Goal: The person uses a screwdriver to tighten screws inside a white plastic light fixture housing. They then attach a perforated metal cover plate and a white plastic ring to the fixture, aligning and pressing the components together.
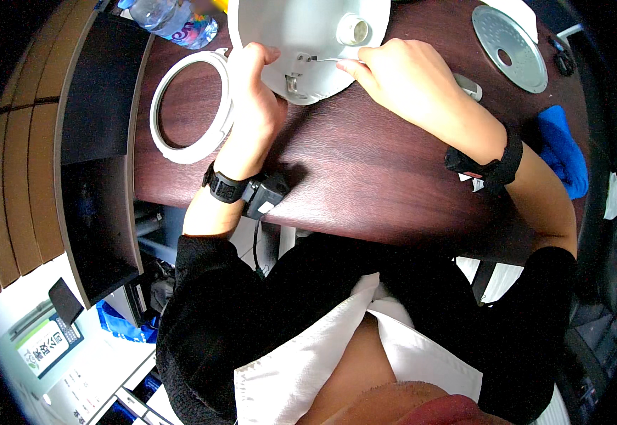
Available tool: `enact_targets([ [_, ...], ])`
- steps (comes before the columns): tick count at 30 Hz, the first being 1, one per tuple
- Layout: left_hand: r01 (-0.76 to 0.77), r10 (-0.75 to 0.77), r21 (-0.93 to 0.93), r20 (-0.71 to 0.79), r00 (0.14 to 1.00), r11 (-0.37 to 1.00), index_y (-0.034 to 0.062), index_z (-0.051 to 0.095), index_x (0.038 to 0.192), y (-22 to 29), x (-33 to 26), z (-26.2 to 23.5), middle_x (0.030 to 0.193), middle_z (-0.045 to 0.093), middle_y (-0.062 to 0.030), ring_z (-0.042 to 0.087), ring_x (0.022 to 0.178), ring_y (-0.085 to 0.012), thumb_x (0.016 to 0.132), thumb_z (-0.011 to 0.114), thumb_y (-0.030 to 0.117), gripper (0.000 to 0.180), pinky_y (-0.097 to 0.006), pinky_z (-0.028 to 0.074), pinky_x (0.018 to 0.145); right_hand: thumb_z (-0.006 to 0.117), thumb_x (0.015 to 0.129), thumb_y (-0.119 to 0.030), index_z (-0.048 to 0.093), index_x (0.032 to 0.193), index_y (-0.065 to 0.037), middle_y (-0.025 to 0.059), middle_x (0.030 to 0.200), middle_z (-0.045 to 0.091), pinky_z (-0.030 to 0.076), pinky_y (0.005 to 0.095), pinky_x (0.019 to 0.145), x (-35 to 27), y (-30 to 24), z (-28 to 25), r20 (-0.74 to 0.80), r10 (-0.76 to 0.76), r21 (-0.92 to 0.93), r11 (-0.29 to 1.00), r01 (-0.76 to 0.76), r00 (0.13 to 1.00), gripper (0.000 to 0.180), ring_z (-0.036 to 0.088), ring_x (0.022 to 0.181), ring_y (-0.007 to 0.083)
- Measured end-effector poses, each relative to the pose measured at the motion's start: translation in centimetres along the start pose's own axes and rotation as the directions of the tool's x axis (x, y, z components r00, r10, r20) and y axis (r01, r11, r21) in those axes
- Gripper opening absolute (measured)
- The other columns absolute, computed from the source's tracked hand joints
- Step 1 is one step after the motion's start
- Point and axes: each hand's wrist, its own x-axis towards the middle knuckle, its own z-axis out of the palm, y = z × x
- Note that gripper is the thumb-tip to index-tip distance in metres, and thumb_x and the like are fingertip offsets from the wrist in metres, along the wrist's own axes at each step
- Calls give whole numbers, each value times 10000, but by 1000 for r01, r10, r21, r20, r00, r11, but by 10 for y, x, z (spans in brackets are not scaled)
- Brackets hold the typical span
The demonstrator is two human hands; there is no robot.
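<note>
A white, rounded plastic housing [280, 25] is tilted at the far middle of the table, its hollow side facing me. Inside it are a round white spout-like collar [353, 30] and small slots and fittings near the lower edge. My left hand [257, 99] grips the housing's left rim, thumb on the inner wall. My right hand [418, 81] is closed in a pinch at the right edge, on a thin pale wire [328, 59]. The wire's small dark tip reaches the slots inside. Whether the tip sits in a slot, I cannot tell.
A white ring [156, 117] lies beside my left forearm. Behind it is a plastic water bottle [177, 25]. At the right are a perforated metal disc [491, 32], a blue cloth [563, 152] and a small pale object [470, 86]. A dark shelf [99, 92] borders the left.
</note>
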Motion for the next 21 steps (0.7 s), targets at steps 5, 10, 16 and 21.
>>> enact_targets([
  [5, -280, 263, 281, 98, 960, 918, 17, 515, 750, -12, 6, -12, 787, 513, -58, 473, 805, -168, 784, 521, 168, 155, -307, 392, 735, 538, 863, -331, 649, 634, -55, 136, 542, 579, 503, 395, 477, 0, -2, 2, 20, -18, 18, 1000, 18, 1000, 376, 609, 500, 294],
  [10, -403, 358, 511, 188, 914, 760, 16, 500, 744, -11, 4, -12, 789, 530, -86, 480, 771, -201, 731, 549, 97, 96, -293, 395, 727, 535, 865, -311, 651, 636, -46, 142, 559, 587, 505, 397, 485, 2, -3, -6, 25, -50, -19, 999, 50, 998, 369, 613, 515, 297],
  [16, 48, -61, -177, -66, 996, 983, 16, 483, 724, 3, -5, 6, 741, 520, -94, 487, 719, -199, 733, 520, 48, 49, -298, 403, 671, 526, 872, -290, 643, 630, -21, 159, 566, 587, 506, 403, 495, 6, -7, -7, 68, -53, 2, 999, 53, 996, 381, 615, 531, 310],
  [21, -266, 241, 403, 112, 964, 876, 26, 488, 853, -6, -5, -3, 851, 494, -78, 481, 813, -209, 713, 489, 139, 180, -344, 395, 762, 525, 873, -297, 638, 630, -11, 177, 567, 583, 504, 414, 509, 7, -6, -1, 118, -7, 51, 999, 1, 993, 391, 617, 542, 322],
])
